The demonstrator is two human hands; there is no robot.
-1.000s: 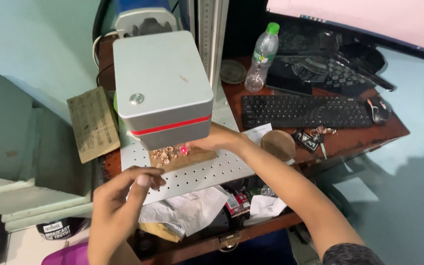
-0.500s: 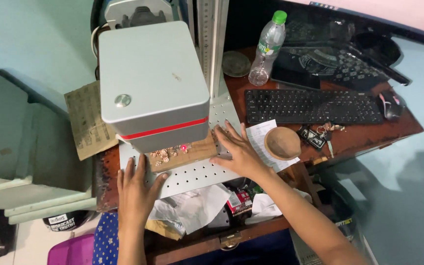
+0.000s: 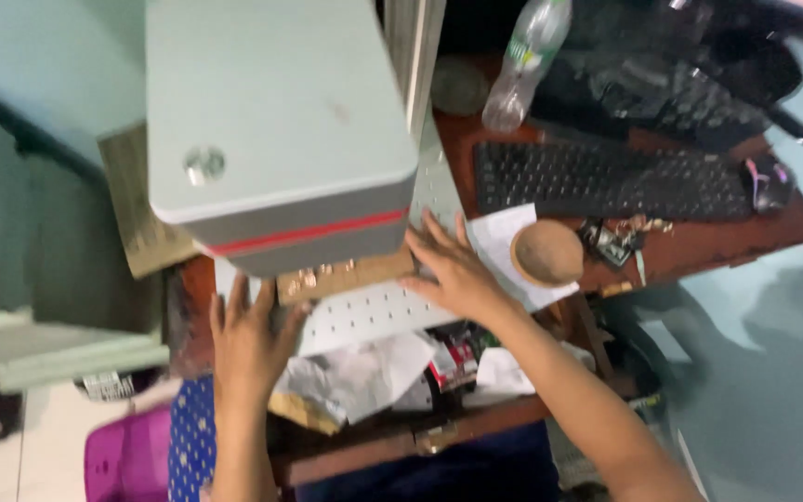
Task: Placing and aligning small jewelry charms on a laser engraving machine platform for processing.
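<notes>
Desk [image 3: 699, 251] clutter under grey machine [image 3: 276, 130], teal walls.

Both hands down at the board

My left hand [image 3: 248, 339] dropped flat onto the perforated plate [image 3: 364, 311]; my right hand [image 3: 453, 270] slid off the wooden board [image 3: 341, 276].

Dim, greenish light; heavy motion blur

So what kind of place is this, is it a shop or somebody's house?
Probably a small workshop desk, maybe for engraving. A boxy grey machine hangs over a white plate with holes, where both hands, left hand and right hand, rest by a wooden strip. A black keyboard sits beside it.
</notes>
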